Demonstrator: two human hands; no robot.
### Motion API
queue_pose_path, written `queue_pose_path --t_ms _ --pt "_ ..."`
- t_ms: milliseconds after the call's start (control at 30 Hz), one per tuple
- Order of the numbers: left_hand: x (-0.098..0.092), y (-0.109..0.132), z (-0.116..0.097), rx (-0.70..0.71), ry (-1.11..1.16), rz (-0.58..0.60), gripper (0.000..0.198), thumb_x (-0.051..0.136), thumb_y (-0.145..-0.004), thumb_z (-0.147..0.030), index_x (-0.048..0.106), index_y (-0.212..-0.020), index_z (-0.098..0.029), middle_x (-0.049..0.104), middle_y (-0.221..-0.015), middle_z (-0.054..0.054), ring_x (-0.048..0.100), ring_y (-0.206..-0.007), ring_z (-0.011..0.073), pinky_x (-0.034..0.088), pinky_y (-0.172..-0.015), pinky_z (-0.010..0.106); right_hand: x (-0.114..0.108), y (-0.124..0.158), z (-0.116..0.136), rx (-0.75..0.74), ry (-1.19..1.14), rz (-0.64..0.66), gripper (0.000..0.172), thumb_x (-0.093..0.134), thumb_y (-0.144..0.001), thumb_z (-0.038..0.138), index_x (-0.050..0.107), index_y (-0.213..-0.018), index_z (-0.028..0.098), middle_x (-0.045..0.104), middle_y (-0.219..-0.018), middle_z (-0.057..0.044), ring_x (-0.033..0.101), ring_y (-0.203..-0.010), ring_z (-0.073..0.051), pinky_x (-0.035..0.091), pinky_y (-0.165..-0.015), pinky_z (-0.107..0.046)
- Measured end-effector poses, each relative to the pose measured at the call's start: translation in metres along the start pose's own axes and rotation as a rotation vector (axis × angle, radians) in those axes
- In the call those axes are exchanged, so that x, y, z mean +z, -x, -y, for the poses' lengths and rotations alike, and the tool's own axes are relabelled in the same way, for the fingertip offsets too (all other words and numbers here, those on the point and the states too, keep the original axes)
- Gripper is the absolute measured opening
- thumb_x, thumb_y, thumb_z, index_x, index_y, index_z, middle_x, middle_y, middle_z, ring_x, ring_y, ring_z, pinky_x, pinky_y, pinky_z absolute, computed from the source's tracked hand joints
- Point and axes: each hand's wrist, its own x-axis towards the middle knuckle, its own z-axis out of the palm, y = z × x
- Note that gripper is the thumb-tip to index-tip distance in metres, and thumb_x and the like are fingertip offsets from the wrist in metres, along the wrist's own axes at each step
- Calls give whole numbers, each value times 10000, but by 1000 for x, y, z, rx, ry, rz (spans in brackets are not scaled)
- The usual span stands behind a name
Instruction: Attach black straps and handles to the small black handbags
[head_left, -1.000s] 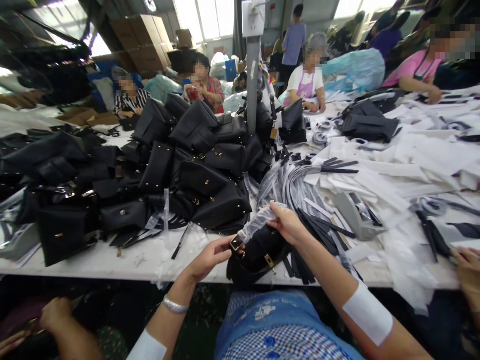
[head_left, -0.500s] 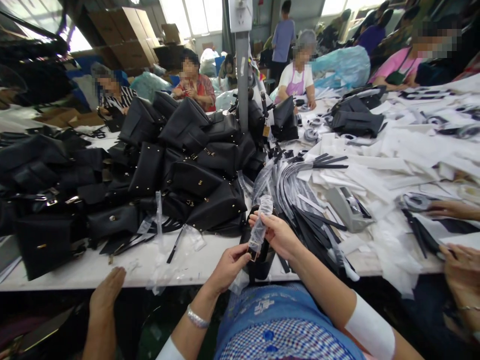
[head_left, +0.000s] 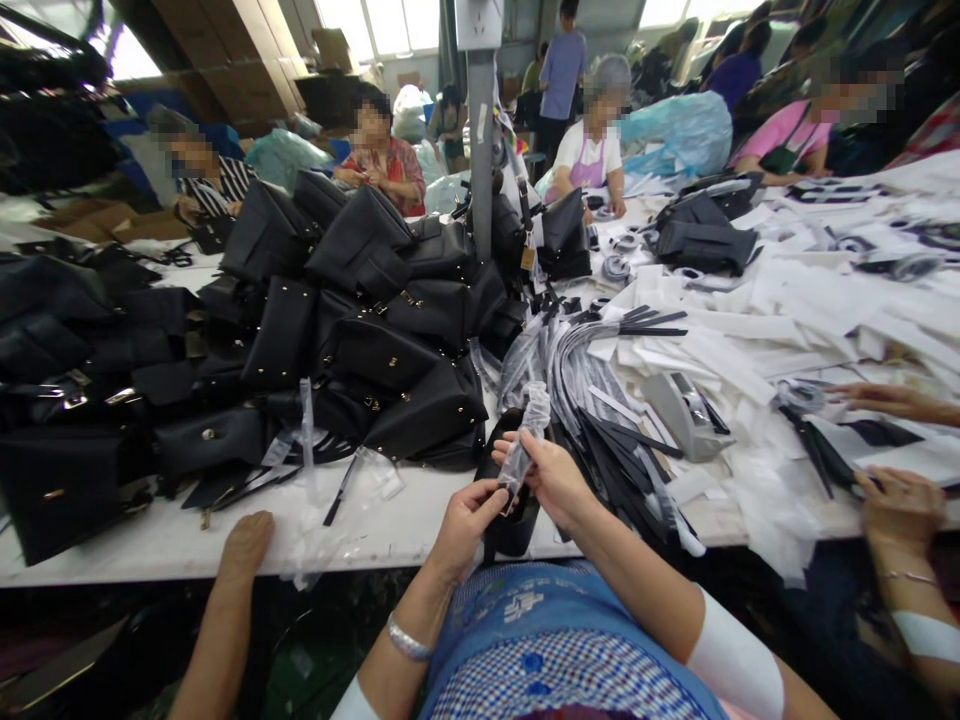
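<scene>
Between my hands is a bag strap (head_left: pixel 535 408) bunched up in clear crinkled plastic. My left hand (head_left: pixel 466 522) pinches its lower end, where a bit of metal shows near the fingertips. Higher up, my right hand (head_left: pixel 553 474) has its thumb and fingers closed round the plastic-covered part. Directly under both hands stands a black bag (head_left: pixel 514 538) at the table's front edge, largely covered by them. A bundle of plastic-wrapped black straps (head_left: pixel 570 375) lies just right of the bag.
Black handbags (head_left: pixel 397 350) are heaped on the left. A grey tape dispenser (head_left: pixel 686 415) and white paper sheets (head_left: pixel 810 340) cover the right. A grey post (head_left: pixel 481 150) rises mid-table. Co-workers' hands show at left (head_left: pixel 251 540) and right (head_left: pixel 900 510).
My left hand has shifted slightly up and right along the strap's lower end. The co-worker's hand on the left has moved right onto the table edge. The view has shifted slightly.
</scene>
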Motion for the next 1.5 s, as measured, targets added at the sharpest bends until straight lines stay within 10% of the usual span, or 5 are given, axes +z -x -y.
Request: queue_pose_path --t_ms 467,900,1200,1500 --pt "0 -4 -2 -75 140 90 377 687 -807 -311 615 -1135 -138 698 -933 80 618 -838 171 450 -816 296 -2 11 -9 -21 149 36 344 632 -848 428 666 -1025 134 723 -1045 -137 707 -871 -231 559 -776 -342" --pt "11 -6 6 -46 164 -30 302 734 -762 -313 539 -927 -153 638 -664 -16 599 -613 107 449 -625 211 -2 22 -10 -161 355 111 487 579 -858 520 630 -1177 155 687 -1152 -137 652 -1058 -270 457 -1003 -455" --pt "4 -8 7 80 -13 -140 314 697 -787 -331 561 -1027 -182 694 -870 42 665 -800 157 507 -742 250 -28 30 -40 -314 512 249 558 578 -883 434 440 -1405 290 480 -1434 -26 413 -1342 -234 279 -1148 -423" --pt "1 -6 -10 323 -490 -280 254 657 -809 -330 640 -1041 -227 637 -1046 67 643 -860 189 536 -659 262 -27 31 -47 -269 479 289 656 606 -846 245 350 -1449 265 684 -1170 -34 599 -1158 -216 385 -1073 -437"
